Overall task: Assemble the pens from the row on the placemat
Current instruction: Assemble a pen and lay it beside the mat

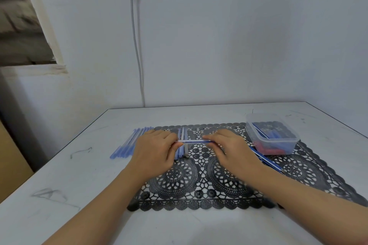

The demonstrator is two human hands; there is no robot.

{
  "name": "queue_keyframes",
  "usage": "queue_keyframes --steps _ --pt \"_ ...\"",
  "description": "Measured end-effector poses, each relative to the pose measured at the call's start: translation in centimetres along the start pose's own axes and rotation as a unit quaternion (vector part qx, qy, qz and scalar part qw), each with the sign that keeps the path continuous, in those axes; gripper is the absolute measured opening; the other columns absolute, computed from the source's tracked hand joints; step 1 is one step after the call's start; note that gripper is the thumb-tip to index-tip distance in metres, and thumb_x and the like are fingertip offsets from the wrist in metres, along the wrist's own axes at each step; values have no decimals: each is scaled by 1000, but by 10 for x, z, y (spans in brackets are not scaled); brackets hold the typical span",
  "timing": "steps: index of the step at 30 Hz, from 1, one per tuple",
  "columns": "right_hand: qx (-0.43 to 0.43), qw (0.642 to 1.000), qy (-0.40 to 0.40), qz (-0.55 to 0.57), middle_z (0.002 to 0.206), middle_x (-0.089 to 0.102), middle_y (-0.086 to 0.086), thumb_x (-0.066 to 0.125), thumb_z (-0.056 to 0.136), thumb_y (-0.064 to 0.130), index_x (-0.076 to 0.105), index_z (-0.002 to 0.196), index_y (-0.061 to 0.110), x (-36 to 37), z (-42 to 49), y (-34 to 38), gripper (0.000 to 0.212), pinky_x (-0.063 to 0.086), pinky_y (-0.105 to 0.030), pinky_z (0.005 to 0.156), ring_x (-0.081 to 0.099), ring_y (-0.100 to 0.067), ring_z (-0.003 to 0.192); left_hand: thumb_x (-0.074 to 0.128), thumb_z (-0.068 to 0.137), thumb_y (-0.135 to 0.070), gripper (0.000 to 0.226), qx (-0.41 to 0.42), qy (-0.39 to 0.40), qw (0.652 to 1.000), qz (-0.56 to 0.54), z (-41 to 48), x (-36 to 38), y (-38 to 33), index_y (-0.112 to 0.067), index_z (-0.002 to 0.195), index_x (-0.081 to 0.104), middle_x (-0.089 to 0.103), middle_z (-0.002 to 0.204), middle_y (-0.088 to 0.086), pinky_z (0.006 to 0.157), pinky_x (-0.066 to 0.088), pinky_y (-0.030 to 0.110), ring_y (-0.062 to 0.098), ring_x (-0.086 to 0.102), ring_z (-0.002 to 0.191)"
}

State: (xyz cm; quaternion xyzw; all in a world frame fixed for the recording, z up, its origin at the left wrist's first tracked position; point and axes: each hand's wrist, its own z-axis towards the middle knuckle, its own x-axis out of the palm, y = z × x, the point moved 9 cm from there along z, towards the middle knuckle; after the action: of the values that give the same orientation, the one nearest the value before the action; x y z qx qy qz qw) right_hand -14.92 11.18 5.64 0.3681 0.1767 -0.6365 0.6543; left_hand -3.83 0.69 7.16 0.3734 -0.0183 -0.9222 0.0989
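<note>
A thin blue-and-white pen (192,141) lies level between my hands, just above the black lace placemat (201,189). My left hand (154,150) pinches its left end and my right hand (229,151) pinches its right end. Under the pen, a short row of pale pen barrels (182,135) lies on the placemat, partly hidden by my left hand. Several blue pens (129,144) lie side by side on the table left of the mat. More blue pen parts (264,158) lie on the mat behind my right wrist.
A clear plastic box (271,135) with blue and red parts stands on the mat's far right corner. The white table (69,185) ends at a wall behind; its left edge drops off near a brown board. A cable hangs down the wall.
</note>
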Motion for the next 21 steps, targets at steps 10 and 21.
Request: queue_keyframes --steps 10,21 --pt "-89 990 34 -100 85 64 -4 63 77 3 64 100 7 2 1 14 24 54 -25 64 63 -20 76 45 87 -32 29 -8 -14 1000 7 -1 -5 4 -18 68 61 56 59 -8 56 28 21 13 48 50" --pt "-136 987 43 -76 84 59 -7 41 85 11 62 106 0 0 -2 18 32 42 -18 67 46 -11 79 44 87 -29 28 4 -26 999 -18 -2 -8 -1 -17 67 58 51 56 -7 54 26 21 10 41 48"
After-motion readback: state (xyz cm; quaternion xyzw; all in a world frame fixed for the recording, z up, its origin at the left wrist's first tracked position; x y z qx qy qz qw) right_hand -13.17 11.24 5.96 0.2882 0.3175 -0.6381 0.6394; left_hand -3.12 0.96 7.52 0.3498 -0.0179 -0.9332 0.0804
